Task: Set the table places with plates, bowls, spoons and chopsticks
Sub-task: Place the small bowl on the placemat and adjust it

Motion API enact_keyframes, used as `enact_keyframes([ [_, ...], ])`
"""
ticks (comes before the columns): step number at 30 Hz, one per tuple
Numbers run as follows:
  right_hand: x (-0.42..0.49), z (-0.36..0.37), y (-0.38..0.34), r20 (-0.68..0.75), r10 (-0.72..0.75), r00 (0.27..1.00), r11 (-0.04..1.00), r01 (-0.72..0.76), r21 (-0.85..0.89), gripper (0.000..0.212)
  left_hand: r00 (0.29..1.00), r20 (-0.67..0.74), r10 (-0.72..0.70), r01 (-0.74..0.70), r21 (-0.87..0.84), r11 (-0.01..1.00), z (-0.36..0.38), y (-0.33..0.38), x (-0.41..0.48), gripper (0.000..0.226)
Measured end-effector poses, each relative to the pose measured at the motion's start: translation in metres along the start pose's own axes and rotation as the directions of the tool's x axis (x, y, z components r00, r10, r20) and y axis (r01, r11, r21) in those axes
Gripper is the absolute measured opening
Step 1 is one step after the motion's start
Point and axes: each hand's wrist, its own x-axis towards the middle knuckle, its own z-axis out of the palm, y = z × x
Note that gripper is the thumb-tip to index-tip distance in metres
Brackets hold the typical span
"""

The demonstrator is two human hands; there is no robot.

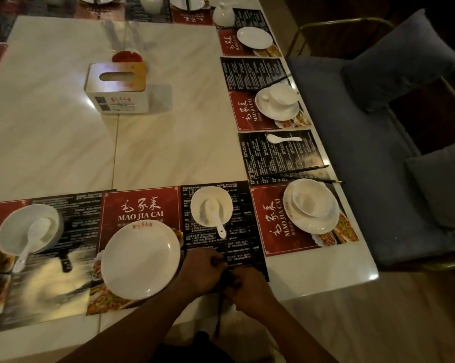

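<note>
Head cam looking down at a pale marble surface [168,142] in pretty dim light. Both hands are bunched together at the near edge, over the black half of a placemat [221,231]. The left hand [201,271] and right hand [250,290] are both closed around a pair of dark chopsticks [219,314], whose lower end sticks out below the hands, past the surface edge.

Just left of the hands sits a white plate [141,260] with small red writing on its far rim, too small to read. Above the hands there's a white bowl [211,205] with a white spoon [215,216] resting in it, handle pointing toward the camera. The red half of the placemat reads "MAO JIA CAI" under three big Chinese characters; the black half is fine print, mostly unreadable.

Right side has another place setting with the same "MAO JIA CAI" mat, a bowl stacked on a plate [311,205], and chopsticks [307,174] lying just beyond it. A loose spoon [284,138] lies on the black mat further up. Far left, another bowl with spoon [30,229].

Mid-surface is a white tissue box [117,87] with red lettering I can't make out.
</note>
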Motion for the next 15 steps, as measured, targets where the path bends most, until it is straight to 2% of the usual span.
enact_keyframes([
  [4, 0.005, -0.021, 0.006, 0.078, -0.026, 0.997, 0.997, 0.031, -0.065, 0.005, 1.000, 0.016, -0.022, 0.022, -0.019, 1.000, -0.001, 0.002, -0.004, 0.011],
  [5, 0.010, -0.028, 0.009, 0.035, -0.022, 0.999, 0.997, 0.024, -0.077, 0.008, 1.000, 0.006, -0.025, 0.025, -0.014, 1.000, -0.002, 0.002, -0.005, 0.010],
  [7, 0.021, -0.041, 0.012, -0.142, -0.002, 0.990, 0.992, -0.015, -0.123, 0.009, 0.999, 0.002, -0.053, 0.053, -0.002, 0.999, -0.008, 0.001, -0.011, 0.009],
  [10, 0.038, -0.051, 0.011, -0.396, 0.010, 0.918, 0.981, -0.086, -0.175, 0.008, 0.996, 0.069, -0.052, 0.047, 0.066, 0.997, -0.023, -0.007, -0.022, 0.013],
  [13, 0.050, -0.047, 0.007, -0.419, -0.023, 0.908, 0.971, -0.079, -0.224, 0.020, 0.993, 0.085, -0.079, 0.070, 0.107, 0.992, -0.046, -0.019, -0.036, 0.012],
  [15, 0.054, -0.043, 0.003, -0.416, -0.026, 0.909, 0.961, -0.091, -0.261, 0.016, 0.990, 0.060, -0.126, 0.120, 0.101, 0.988, -0.063, -0.030, -0.046, 0.017],
])
